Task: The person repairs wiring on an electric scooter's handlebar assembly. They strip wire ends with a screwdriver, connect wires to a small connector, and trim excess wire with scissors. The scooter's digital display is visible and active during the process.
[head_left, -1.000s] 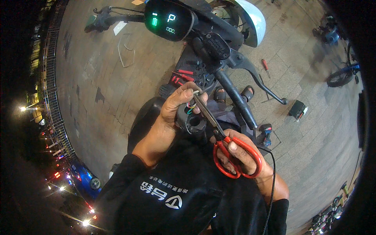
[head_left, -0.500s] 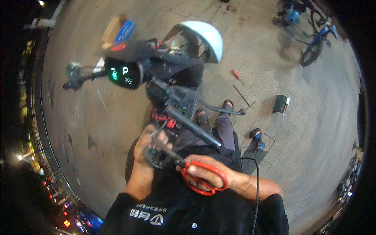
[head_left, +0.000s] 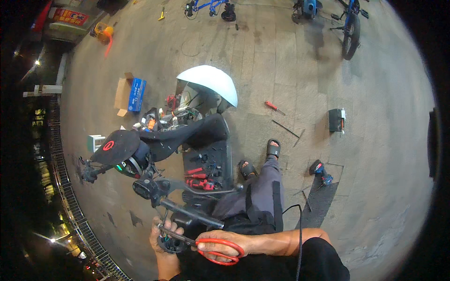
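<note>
My left hand (head_left: 157, 232) grips a black handlebar switch housing (head_left: 169, 244) with thin wires, just below the scooter's bare handlebar tube (head_left: 191, 213). My right hand (head_left: 222, 246) has its fingers in the red handles of scissors (head_left: 230, 255), whose blades reach across to my left hand's fingers and the housing; whether they touch a wire I cannot tell. A brake lever (head_left: 211, 191) juts right from the handlebar above my hands. Past it, the scooter's footboard (head_left: 206, 157) bears red-handled tools (head_left: 197, 176).
An open scooter front with loose wiring (head_left: 173, 112), white curved panel (head_left: 211, 79), cardboard box (head_left: 123, 93), red screwdriver (head_left: 274, 107), metal rods (head_left: 286, 129), dark battery-like box (head_left: 336, 120), cordless drill (head_left: 321, 173) and bicycles (head_left: 351, 33) surround my sandalled feet. A railing (head_left: 65, 187) runs at left.
The view has tilted up, bringing more ground and bicycles into sight and dropping my hands lower in frame. My left hand still holds the housing, my right the scissors.
</note>
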Tool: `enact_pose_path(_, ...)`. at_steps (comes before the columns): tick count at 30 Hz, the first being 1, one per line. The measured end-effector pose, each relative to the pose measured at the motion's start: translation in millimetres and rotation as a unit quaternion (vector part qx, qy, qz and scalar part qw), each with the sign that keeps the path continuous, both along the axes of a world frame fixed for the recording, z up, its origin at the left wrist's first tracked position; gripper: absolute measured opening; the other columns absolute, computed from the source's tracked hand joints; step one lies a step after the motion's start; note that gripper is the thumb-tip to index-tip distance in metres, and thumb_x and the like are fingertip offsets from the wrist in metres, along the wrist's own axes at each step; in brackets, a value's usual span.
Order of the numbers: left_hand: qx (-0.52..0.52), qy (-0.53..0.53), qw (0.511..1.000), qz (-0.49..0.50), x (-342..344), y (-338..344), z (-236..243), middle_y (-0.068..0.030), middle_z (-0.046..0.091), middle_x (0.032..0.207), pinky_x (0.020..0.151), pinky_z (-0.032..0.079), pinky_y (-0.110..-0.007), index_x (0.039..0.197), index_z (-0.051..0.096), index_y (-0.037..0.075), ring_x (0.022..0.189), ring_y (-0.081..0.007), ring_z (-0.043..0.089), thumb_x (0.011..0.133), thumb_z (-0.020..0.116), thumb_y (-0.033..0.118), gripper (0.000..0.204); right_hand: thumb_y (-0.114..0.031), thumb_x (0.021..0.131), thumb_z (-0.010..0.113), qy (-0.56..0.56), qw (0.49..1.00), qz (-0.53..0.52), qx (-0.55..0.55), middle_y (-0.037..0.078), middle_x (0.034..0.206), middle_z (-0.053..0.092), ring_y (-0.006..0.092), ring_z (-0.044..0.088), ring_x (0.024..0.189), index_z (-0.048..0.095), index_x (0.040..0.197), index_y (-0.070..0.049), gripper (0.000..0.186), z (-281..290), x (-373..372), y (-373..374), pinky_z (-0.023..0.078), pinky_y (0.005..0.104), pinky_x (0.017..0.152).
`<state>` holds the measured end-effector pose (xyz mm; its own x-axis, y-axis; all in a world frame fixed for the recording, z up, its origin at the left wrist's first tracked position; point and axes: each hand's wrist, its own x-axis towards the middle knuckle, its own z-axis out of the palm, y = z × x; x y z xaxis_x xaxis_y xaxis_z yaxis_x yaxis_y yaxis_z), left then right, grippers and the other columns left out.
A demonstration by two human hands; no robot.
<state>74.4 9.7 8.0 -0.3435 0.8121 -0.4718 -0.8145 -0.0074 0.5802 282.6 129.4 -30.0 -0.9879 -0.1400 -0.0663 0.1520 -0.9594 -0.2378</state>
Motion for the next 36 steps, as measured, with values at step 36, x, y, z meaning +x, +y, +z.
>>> enact_pose_path(36, 0.061, -0.079, 0.995, -0.014, -10, 12, -6, -0.0105, 0.061, 0.097, 0.077, 0.047, -0.038, 0.11, 0.062, 0.013, 0.074, -0.0163, 0.053, 0.09, 0.062, 0.021, 0.02, -0.039, 0.099, 0.051, -0.069, 0.996, -0.001, -0.063, 0.004, 0.07, 0.054, 0.0093, 0.048, 0.045, 0.054, 0.118, -0.001, 0.042, 33, -8, 10, 0.038, 0.0206, 0.041)
